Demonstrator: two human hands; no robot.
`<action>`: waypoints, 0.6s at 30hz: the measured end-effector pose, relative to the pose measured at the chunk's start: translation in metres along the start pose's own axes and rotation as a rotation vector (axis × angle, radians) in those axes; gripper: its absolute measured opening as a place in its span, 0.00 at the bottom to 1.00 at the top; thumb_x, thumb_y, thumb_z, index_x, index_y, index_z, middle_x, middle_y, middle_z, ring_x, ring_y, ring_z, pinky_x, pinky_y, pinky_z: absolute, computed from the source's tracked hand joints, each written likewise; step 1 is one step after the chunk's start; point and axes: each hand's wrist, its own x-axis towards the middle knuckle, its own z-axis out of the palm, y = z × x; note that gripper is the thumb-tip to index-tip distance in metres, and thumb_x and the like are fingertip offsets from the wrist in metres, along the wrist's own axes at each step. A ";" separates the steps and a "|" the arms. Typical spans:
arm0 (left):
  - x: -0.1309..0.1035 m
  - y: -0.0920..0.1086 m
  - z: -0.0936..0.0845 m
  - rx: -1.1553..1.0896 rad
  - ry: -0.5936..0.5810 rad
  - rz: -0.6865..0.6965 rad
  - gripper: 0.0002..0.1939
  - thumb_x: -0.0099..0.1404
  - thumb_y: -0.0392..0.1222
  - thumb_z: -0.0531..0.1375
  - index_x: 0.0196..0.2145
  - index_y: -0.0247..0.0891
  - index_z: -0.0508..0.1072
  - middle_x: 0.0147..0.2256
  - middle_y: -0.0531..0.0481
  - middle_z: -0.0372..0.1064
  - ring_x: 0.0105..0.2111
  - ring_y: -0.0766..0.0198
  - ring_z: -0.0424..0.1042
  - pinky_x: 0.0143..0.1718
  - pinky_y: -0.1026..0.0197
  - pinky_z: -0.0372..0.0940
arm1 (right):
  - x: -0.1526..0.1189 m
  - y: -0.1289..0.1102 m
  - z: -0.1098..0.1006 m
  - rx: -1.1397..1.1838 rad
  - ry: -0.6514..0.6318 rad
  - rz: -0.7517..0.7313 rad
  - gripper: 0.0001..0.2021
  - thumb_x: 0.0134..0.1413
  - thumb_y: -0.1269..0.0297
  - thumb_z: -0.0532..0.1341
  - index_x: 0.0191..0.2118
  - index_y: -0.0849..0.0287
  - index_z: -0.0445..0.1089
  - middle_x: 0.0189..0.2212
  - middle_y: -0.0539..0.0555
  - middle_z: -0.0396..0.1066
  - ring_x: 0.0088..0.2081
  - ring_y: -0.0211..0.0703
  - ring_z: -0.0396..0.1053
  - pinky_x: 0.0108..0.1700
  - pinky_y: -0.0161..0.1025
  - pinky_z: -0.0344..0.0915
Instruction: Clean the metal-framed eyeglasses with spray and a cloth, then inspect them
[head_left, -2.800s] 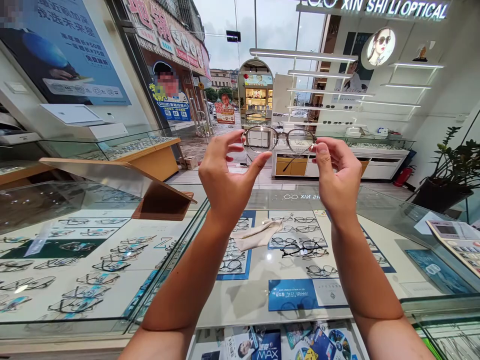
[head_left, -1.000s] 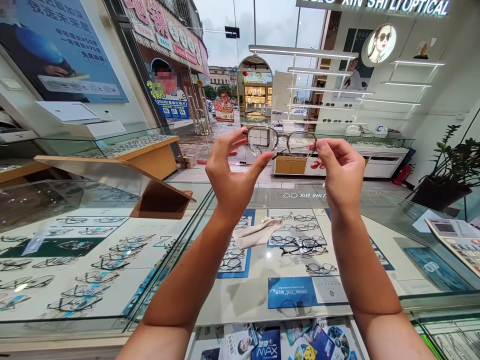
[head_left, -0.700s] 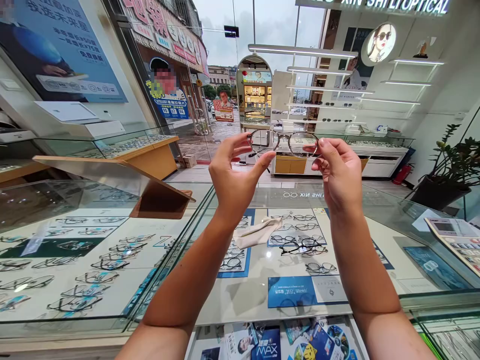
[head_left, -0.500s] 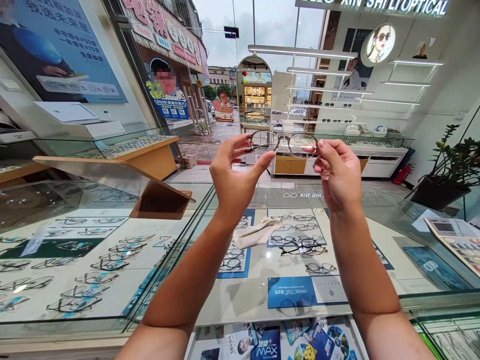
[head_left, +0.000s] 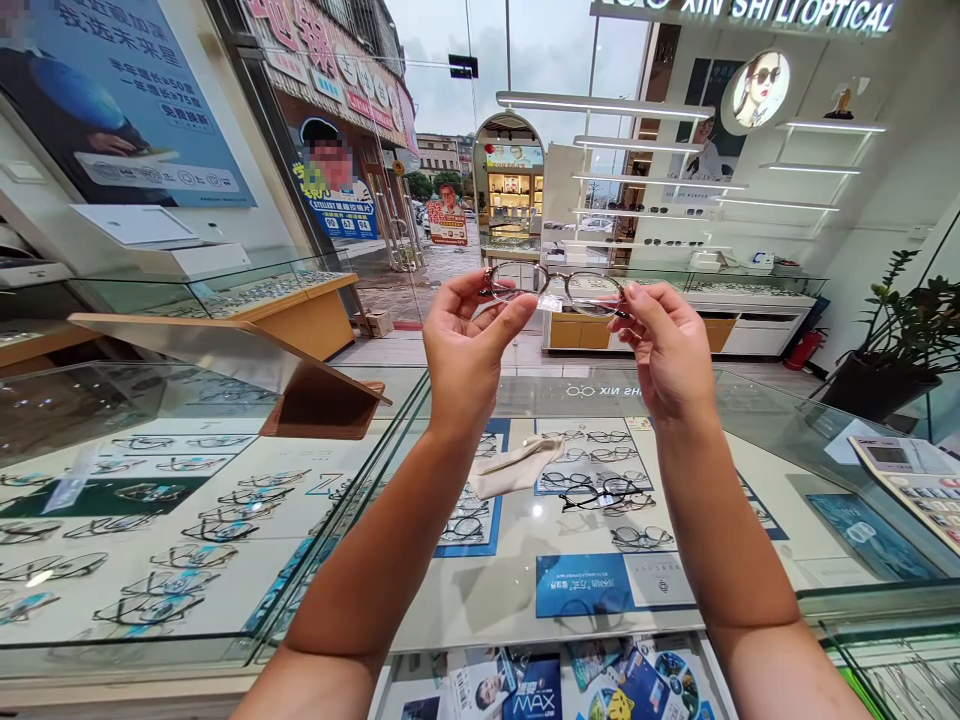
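Both bare arms rise from the bottom edge of the frame and meet just above the centre, where a pair of eyeglasses [head_left: 555,288] is held up between them, well above the glass counter [head_left: 757,420]. The left hand [head_left: 461,345] pinches the frame's left end between thumb and fingertips — the thumb pressing up from below, the fingers curled over the rim. The right hand [head_left: 664,345] grips the other end the same way, fingers closed on the rim beside the right lens. The glasses have thin, round, dark-rimmed lenses and sit tilted, the lenses leaning toward flat rather than facing the camera squarely; whether the temples are folded cannot be told.

Below the hands, at the centre of the frame, a beige cleaning cloth [head_left: 517,465] lies crumpled on the counter's glass top. Just to its right a dark-framed pair of glasses [head_left: 604,493] lies on the same glass, apart from the cloth. Under the glass, rows of display frames [head_left: 172,555] sit on white and blue trays, running off toward the lower left. A wooden-backed mirror [head_left: 300,385] stands tilted on the counter at left centre. At the right edge a calculator [head_left: 919,480] rests on the counter, and behind it a potted plant [head_left: 900,340] stands by the wall. Lit wall shelves [head_left: 660,180] fill the upper right.
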 end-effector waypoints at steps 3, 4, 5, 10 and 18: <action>0.001 -0.005 0.000 -0.029 -0.016 -0.034 0.35 0.61 0.62 0.76 0.57 0.44 0.71 0.55 0.42 0.78 0.54 0.58 0.81 0.55 0.56 0.78 | 0.002 0.003 -0.003 -0.033 -0.044 -0.033 0.20 0.65 0.39 0.65 0.41 0.53 0.71 0.45 0.54 0.82 0.36 0.39 0.76 0.38 0.40 0.73; 0.002 -0.006 0.000 -0.038 -0.028 -0.064 0.34 0.62 0.62 0.76 0.57 0.44 0.71 0.55 0.42 0.78 0.54 0.58 0.81 0.55 0.57 0.78 | 0.003 0.003 -0.004 -0.034 -0.050 -0.046 0.21 0.67 0.37 0.63 0.42 0.53 0.72 0.46 0.55 0.82 0.37 0.40 0.77 0.39 0.41 0.74; 0.002 -0.006 0.001 -0.050 -0.045 -0.107 0.33 0.64 0.63 0.75 0.58 0.44 0.71 0.55 0.42 0.78 0.54 0.58 0.81 0.54 0.57 0.78 | 0.003 0.004 -0.004 -0.030 -0.053 -0.058 0.23 0.69 0.36 0.60 0.43 0.52 0.73 0.47 0.55 0.82 0.38 0.41 0.77 0.41 0.42 0.74; 0.001 0.002 0.005 -0.247 -0.233 -0.482 0.27 0.73 0.66 0.65 0.51 0.39 0.75 0.48 0.39 0.80 0.54 0.53 0.82 0.52 0.54 0.80 | -0.002 -0.001 0.001 -0.064 -0.153 -0.216 0.20 0.71 0.40 0.61 0.51 0.49 0.78 0.57 0.55 0.79 0.55 0.49 0.78 0.54 0.50 0.77; -0.009 0.020 0.019 -0.741 -0.294 -1.160 0.18 0.78 0.56 0.63 0.46 0.36 0.75 0.38 0.43 0.79 0.35 0.65 0.82 0.38 0.66 0.79 | -0.012 -0.009 0.013 -0.302 -0.146 -0.481 0.08 0.66 0.49 0.70 0.44 0.44 0.83 0.55 0.51 0.81 0.63 0.56 0.73 0.72 0.67 0.65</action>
